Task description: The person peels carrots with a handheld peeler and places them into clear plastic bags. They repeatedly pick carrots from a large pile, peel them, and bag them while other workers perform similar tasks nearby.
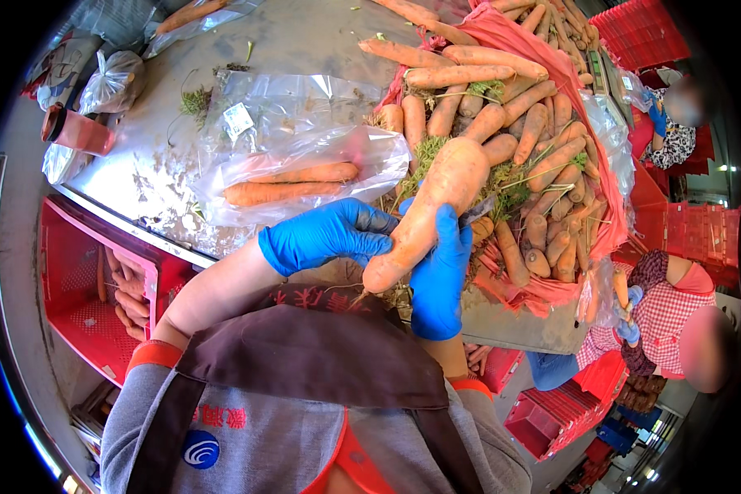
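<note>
A large, thick carrot [432, 210] is held slantwise in front of me. My left hand [330, 238], in a blue glove, grips it near its narrow lower end. My right hand [438, 278], also gloved in blue, clasps its middle from the other side; a knife blade [477, 210] juts out beside these fingers, its handle hidden. Two carrots [290, 185] lie in a clear plastic bag [370, 145] just beyond my left hand. A heap of carrots [534, 129] with some green tops fills an open red mesh sack [577, 74] at the right.
On the metal table [309, 31] are a lidded bottle [77, 129] and a tied plastic bag [111, 80]. A red crate [99, 290] with carrots stands below the left edge. Co-workers [667, 302] [679, 123] are at the right, near stacked red crates [639, 31].
</note>
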A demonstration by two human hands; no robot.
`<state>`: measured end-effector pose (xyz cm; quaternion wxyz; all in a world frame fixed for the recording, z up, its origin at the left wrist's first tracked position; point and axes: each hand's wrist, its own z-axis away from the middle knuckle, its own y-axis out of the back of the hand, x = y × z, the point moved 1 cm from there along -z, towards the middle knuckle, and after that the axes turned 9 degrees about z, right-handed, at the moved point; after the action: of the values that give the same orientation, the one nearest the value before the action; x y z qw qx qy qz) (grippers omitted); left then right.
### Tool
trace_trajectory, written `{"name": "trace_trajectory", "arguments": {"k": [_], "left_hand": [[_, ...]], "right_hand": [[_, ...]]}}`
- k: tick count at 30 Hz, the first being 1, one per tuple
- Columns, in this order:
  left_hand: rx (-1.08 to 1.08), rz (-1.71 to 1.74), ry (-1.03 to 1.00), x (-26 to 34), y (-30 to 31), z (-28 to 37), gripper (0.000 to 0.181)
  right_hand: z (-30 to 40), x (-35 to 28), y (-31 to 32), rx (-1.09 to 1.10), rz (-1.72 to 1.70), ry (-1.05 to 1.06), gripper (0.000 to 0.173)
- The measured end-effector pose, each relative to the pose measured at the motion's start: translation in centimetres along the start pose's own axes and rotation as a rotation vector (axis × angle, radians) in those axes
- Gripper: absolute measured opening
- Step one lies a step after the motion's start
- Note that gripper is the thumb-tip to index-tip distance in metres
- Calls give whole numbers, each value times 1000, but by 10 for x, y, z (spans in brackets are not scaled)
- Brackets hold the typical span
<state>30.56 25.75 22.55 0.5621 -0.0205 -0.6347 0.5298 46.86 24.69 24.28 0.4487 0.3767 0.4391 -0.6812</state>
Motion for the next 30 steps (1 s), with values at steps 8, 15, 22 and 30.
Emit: {"name": "trace_trajectory", "arguments": {"k": [8, 15, 22, 30], "left_hand": [[67, -93, -124, -13, -14, -13, 45], [219, -194, -21, -10, -13, -12, 41], [86, 40, 38, -9, 3, -7, 42], [191, -465, -212, -30, -13, -19, 49]], "right_hand": [[-3, 13, 8, 33, 165, 90, 51], [-3, 16, 11, 71, 122, 58, 50], [-4, 6, 8, -156, -30, -45, 53], [-9, 17, 5, 107, 131, 123, 50]]}}
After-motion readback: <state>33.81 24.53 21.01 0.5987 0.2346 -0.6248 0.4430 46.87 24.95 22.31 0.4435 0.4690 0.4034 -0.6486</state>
